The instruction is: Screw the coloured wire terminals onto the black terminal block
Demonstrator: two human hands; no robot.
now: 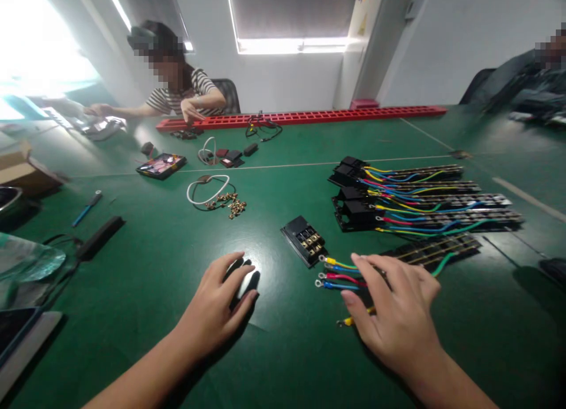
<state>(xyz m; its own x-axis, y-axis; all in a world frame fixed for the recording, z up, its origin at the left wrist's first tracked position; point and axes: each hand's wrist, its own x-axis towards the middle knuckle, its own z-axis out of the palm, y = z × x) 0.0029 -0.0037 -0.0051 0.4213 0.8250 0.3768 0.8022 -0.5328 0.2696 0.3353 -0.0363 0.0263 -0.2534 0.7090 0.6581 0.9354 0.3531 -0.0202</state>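
Observation:
My left hand (216, 306) lies on the green table (283, 350) with its fingers curled over a small black object (247, 279). My right hand (395, 306) rests flat, fingers stretched, on a bundle of coloured wires (338, 273) with ring terminals that lead to a black strip (435, 250). A black terminal block (305, 239) with brass contacts lies just beyond the wire ends, between both hands.
A stack of black blocks with coloured wire harnesses (420, 200) lies at the right. Brass parts (230, 204) and a white cable loop (207, 188) sit mid-table. A red rail (305, 118) runs along the far side. One person (177, 93) works opposite, another (522, 82) sits far right.

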